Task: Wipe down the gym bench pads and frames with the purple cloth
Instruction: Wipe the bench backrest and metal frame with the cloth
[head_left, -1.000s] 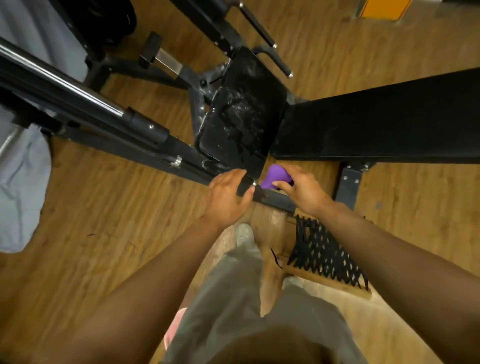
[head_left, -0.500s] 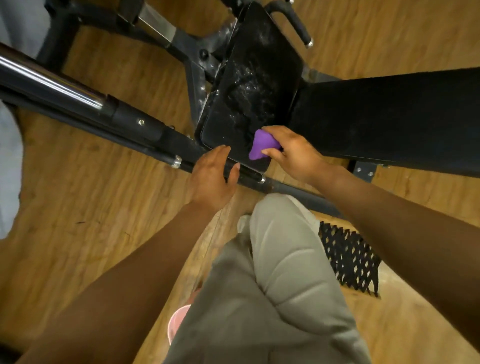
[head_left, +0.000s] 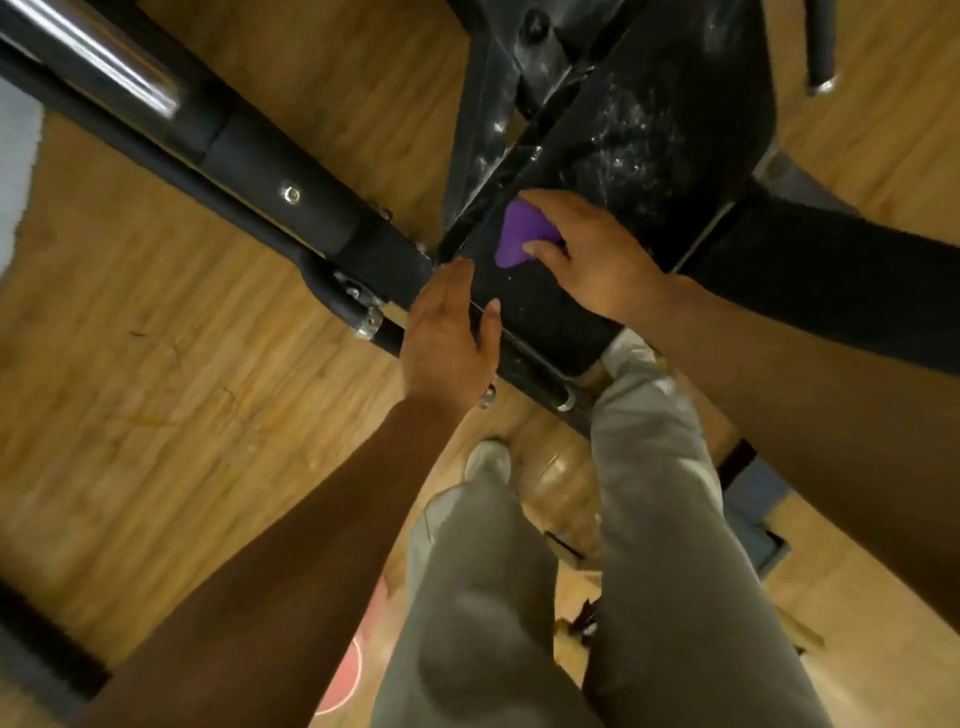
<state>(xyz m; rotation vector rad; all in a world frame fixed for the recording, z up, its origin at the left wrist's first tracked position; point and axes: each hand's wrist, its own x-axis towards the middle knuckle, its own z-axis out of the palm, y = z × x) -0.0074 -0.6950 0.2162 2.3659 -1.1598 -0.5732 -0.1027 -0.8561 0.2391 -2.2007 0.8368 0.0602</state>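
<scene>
The black seat pad (head_left: 649, 171) of the gym bench fills the upper middle, scuffed with white marks at its far part. My right hand (head_left: 587, 254) presses the purple cloth (head_left: 522, 236) onto the pad's near half, thumb and fingers curled round the cloth. My left hand (head_left: 449, 332) rests with straight fingers on the pad's near left edge, over the black frame bar (head_left: 535, 379). The long back pad (head_left: 841, 280) runs off to the right behind my right forearm.
A black barbell sleeve with a chrome bar (head_left: 119, 67) crosses diagonally from the upper left to the frame. A frame upright (head_left: 478, 104) stands behind the pad. Wooden floor (head_left: 182, 389) lies all round. My legs and a shoe (head_left: 488, 460) are below.
My right hand has slid the purple cloth from the pad's near edge farther up onto the seat pad. My left hand stays on the near edge. The view has moved closer.
</scene>
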